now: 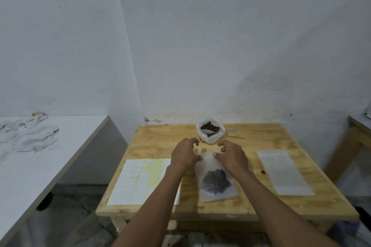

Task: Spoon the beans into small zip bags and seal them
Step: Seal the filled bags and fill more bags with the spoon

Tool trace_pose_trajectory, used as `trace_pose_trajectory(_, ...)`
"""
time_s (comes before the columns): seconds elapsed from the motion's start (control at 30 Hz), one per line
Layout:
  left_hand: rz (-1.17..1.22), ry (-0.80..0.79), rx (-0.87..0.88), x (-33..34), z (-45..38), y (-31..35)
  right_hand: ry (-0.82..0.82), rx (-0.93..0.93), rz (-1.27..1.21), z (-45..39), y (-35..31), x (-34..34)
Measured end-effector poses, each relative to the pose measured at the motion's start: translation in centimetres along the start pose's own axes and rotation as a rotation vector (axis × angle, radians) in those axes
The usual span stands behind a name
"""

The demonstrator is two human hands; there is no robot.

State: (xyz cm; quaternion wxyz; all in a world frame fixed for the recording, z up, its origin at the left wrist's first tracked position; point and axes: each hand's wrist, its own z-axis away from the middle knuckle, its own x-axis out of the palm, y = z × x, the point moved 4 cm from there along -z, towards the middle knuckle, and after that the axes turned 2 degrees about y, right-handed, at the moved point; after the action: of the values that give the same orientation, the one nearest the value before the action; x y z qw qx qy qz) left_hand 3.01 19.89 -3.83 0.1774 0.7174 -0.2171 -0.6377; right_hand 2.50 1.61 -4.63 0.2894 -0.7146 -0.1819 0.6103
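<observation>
Two hands, left (185, 154) and right (230, 155), pinch the top edge of a small zip bag (216, 178) lying flat on the wooden worktop (261, 140), dark beans (215, 182) pooled in its lower half. Behind them stands an open bag of beans (209, 129) with a spoon (220, 131) resting in it

A small zip bag (215, 176) lies flat on the wooden desk (261, 142), with dark beans (215, 182) bunched in its lower half. The left hand (185, 155) and the right hand (230, 156) meet at the bag's top edge, thumbs on the plastic, the other fingers (193, 141) curled above it. Behind the bag stands a big open bag of beans (209, 130) with a spoon (220, 131) in it. Empty bags (284, 171) lie to its right, a paper sheet (138, 181) to its left.
</observation>
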Motion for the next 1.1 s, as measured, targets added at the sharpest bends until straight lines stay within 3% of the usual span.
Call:
trace_pose_trajectory(0.2,0.068,0.073,0.111,1.3,-1.2,5.1,0.096,0.101,-0.075,-1.5,2.1,-3.6)
trace_pose_trajectory(0.37,0.17,-0.026,0.154,4.9,-1.6,12.6,0.245,0.245,0.013,-2.4,6.5,-9.6)
trace_pose_trajectory(0.5,0.196,-0.091,0.108,8.8,-1.3,16.6,0.24,0.329,0.104,-2.3,11.2,-12.7)
trace_pose_trajectory(0.7,0.158,-0.123,0.026,12.3,-0.3,18.2,0.137,0.385,0.071,-1.5,15.3,-12.6)
trace_pose_trajectory(1.1,0.152,0.004,-0.034,12.1,0.2,19.7,0.273,0.339,0.138,-1.5,15.5,-12.8)
